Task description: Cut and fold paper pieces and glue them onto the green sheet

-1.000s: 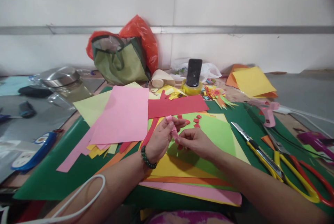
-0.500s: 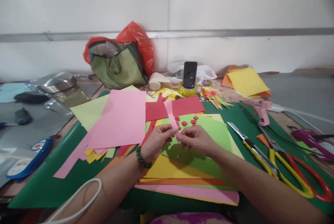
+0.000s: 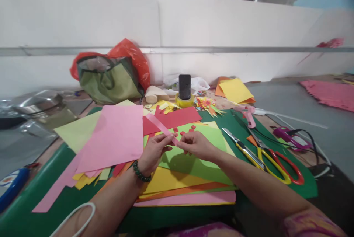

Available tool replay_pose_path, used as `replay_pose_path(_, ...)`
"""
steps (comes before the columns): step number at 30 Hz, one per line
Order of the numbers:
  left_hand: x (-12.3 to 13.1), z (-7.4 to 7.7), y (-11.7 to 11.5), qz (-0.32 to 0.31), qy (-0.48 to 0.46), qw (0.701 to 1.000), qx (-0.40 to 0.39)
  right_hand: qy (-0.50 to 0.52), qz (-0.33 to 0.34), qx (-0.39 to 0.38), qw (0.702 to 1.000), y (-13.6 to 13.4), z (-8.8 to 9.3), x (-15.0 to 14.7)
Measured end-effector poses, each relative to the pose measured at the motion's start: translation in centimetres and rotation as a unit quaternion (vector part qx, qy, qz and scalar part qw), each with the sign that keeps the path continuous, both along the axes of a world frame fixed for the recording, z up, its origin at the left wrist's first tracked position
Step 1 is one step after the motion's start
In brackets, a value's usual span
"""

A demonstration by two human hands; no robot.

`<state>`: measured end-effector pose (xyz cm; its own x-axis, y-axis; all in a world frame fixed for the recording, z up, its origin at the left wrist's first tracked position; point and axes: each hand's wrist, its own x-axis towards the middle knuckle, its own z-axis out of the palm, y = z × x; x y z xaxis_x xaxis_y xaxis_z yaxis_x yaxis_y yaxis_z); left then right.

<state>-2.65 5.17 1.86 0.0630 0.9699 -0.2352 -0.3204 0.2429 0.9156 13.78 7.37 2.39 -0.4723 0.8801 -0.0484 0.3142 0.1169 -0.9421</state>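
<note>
A narrow pink paper strip [image 3: 159, 125] slants up and left from between my two hands. My left hand [image 3: 157, 150] pinches it between thumb and fingers near its lower end. Close beside it, my right hand [image 3: 197, 145] is closed on the very end of the same strip. Both hands are held over a light green paper sheet [image 3: 212, 139] that tops a stack of coloured sheets. Several small red paper squares [image 3: 182, 133] lie on the green sheet just beyond my fingers. A red paper piece [image 3: 177, 117] lies behind them.
Pink paper [image 3: 116, 133] lies left on a green mat [image 3: 63, 167]. On the right are a box cutter [image 3: 243, 148], scissors [image 3: 276, 161] and a pink glue gun [image 3: 248, 113]. A phone [image 3: 184, 86] stands in yellow tape at the back, near a green bag [image 3: 110, 82].
The camera view has tilted up and turned right, so things appear shifted left. The strip now leans further left; both hands still hold it.
</note>
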Motion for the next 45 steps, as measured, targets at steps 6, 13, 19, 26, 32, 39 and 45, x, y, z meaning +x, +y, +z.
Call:
replay_pose_path(6, 0.0, 0.0, 0.1, 0.024, -0.042, 0.999, -0.014, -0.006, 0.036, -0.002, 0.999, -0.2, 0.7, 0.4)
replay_pose_path(13, 0.0, 0.3, 0.1, 0.05, -0.061, 0.997, 0.024, 0.021, 0.04, -0.077, 0.996, -1.2, 1.4, 0.5)
replay_pose_path(19, -0.4, 0.4, 0.0, 0.024, -0.059, 0.998, -0.004, 0.014, 0.037, -0.096, 0.995, -1.0, 1.1, 0.7)
replay_pose_path(26, -1.5, 0.4, 0.8, 0.088, -0.088, 0.992, 0.006, -0.025, 0.085, -0.035, 0.995, -1.7, 0.6, 1.5)
replay_pose_path(32, -1.5, 0.5, 0.9, 0.052, -0.079, 0.995, -0.029, -0.109, 0.103, 0.423, 0.893, -0.9, 0.8, 2.3)
replay_pose_path(39, -1.3, -0.2, 0.9, 0.024, -0.05, 0.998, -0.035, -0.09, 0.138, 0.604, 0.78, -0.5, -1.1, 1.0)
replay_pose_path(45, -1.0, -0.6, 0.8, 0.002, -0.036, 0.999, -0.034, -0.003, 0.161, 0.549, 0.82, 0.1, -2.0, 0.6)
